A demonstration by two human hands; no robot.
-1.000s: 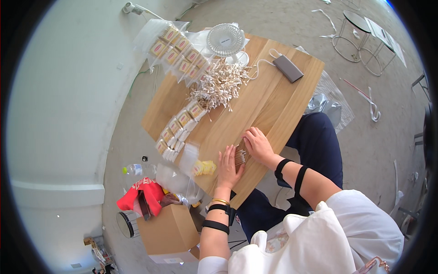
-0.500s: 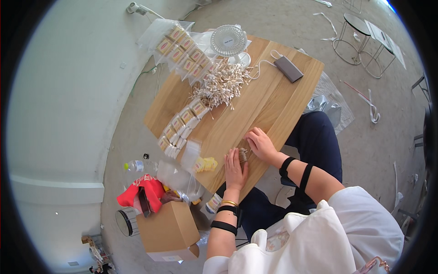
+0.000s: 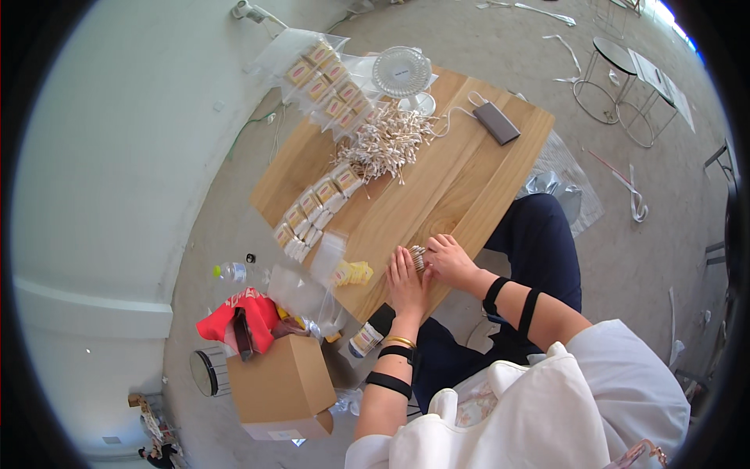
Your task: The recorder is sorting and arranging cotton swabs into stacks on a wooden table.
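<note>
At the table's near edge, a small bundle of cotton swabs sits between my two hands. My left hand lies along its left side, fingers long and together, thumb toward the swabs. From the right, my right hand closes bent fingers against the bundle; its fingertips are partly hidden. To the left of my left hand lie several yellow paper cards and clear plastic bags. Farther off is a large loose pile of cotton swabs, with a row of packed swab packs leading from it.
Clear bags of labelled packs rest at the table's far left, beside a white fan. A grey power bank with a white cable lies far right. On the floor at left are a cardboard box, a red bag and a bottle.
My right hand has moved left and nearer, from beyond the bundle to against it. My left hand stays at the swabs. The whole view has shifted slightly.
</note>
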